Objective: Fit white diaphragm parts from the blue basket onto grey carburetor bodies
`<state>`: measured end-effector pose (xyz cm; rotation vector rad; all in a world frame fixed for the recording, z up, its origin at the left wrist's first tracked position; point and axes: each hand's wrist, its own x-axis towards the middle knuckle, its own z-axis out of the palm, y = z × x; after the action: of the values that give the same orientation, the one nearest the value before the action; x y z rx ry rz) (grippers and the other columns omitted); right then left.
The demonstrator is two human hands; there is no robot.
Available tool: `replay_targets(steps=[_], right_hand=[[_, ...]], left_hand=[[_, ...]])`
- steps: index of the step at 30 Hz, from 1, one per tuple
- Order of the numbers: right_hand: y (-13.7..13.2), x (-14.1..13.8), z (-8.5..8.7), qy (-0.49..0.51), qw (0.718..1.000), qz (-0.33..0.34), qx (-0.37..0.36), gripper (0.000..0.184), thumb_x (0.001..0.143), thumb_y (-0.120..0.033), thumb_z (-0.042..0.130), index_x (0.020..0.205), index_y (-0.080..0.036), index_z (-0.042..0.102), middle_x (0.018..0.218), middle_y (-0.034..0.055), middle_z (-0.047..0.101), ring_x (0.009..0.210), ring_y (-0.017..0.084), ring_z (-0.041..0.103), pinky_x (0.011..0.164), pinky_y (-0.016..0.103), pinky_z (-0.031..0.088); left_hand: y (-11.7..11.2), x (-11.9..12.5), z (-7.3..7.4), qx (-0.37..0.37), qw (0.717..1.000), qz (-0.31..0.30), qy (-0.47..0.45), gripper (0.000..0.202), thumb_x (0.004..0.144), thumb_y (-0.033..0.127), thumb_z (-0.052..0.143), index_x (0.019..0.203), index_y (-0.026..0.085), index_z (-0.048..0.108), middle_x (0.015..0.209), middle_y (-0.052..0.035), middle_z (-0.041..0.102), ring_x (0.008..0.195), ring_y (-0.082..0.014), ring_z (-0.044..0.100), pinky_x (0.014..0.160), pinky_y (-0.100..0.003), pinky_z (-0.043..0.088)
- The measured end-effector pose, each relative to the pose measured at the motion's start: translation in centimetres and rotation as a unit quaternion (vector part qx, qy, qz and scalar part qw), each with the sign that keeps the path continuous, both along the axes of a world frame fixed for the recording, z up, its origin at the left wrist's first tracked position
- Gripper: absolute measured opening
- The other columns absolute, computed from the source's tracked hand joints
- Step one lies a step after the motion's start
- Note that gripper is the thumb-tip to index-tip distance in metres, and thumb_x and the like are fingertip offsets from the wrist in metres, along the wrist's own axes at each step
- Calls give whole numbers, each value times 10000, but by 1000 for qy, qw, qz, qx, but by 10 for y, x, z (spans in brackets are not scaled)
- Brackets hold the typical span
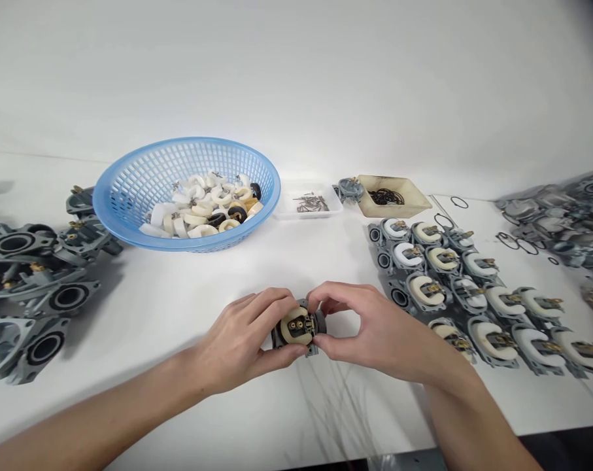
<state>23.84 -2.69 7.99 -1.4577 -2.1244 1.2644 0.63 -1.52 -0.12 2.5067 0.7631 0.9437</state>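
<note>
A grey metal carburetor body (pixel 317 350) lies on the white table in front of me, its open side facing up. A cream C-shaped float (pixel 302 339) sits in it, around small brass jets. My left hand (pixel 257 333) wraps the left side of the carburetor, thumb in front and fingers behind. From the right, my right hand (pixel 359 324) has its thumb and index finger closed on the carburetor's right end, beside the float's hinge side. Whether a small pin is between those fingertips I cannot make out.
Behind stands a blue basket (pixel 110 219) of white, cream and black floats. A white tray (pixel 284 208) holds metal pins; a beige bin (pixel 408 208) holds black rings. Carburetors with floats (pixel 426 291) stand in rows on the right. Carburetor bodies (pixel 31 281) are piled left.
</note>
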Motion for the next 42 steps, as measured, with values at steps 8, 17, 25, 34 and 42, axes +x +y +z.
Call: replay_targets(steps=[8, 17, 25, 34, 42], right_hand=[[0, 0, -1, 8, 1000, 6, 3, 165, 860, -232, 679, 999, -310, 635, 1016, -93, 689, 983, 129, 625, 902, 252, 467], [-7, -2, 7, -71, 996, 41, 30, 604, 805, -443, 780, 1335, -381, 496, 1272, -55, 619, 1118, 196, 595, 898, 316, 458], [-3, -21, 5, -179, 957, 124, 191, 641, 805, -480, 770, 1352, -253, 525, 1117, 31, 663, 962, 229, 640, 743, 332, 468], [6, 10, 46, -288, 916, 177, 218, 467, 719, -355, 791, 1144, -218, 654, 1058, 45, 704, 823, 214, 660, 601, 296, 422], [32, 216, 112, -381, 892, -155, 186, 559, 808, -312, 702, 1340, -185, 586, 1240, 125, 685, 1071, 331, 653, 866, 408, 511]], left_hand=[[-1, 0, 0, -1, 1000, 1, -5, 339, 1025, 437, 529, 1262, 201, 471, 1146, -103, 659, 921, -201, 699, 764, -313, 568], [0, -2, -1, -52, 999, 1, 3, 401, 995, 485, 562, 1295, 244, 449, 1179, -83, 650, 965, -223, 680, 807, -334, 554], [4, -11, -8, -132, 987, 43, -86, 279, 1046, 503, 366, 1112, 244, 447, 1067, -61, 620, 970, -229, 621, 801, -350, 508], [9, -13, -10, -161, 979, 78, -94, 335, 1058, 482, 283, 1126, 237, 502, 1071, -90, 631, 930, -244, 582, 841, -392, 472], [6, -14, -12, -146, 987, 66, -33, 319, 1034, 505, 328, 1082, 244, 504, 1076, -86, 647, 952, -254, 601, 810, -381, 493]])
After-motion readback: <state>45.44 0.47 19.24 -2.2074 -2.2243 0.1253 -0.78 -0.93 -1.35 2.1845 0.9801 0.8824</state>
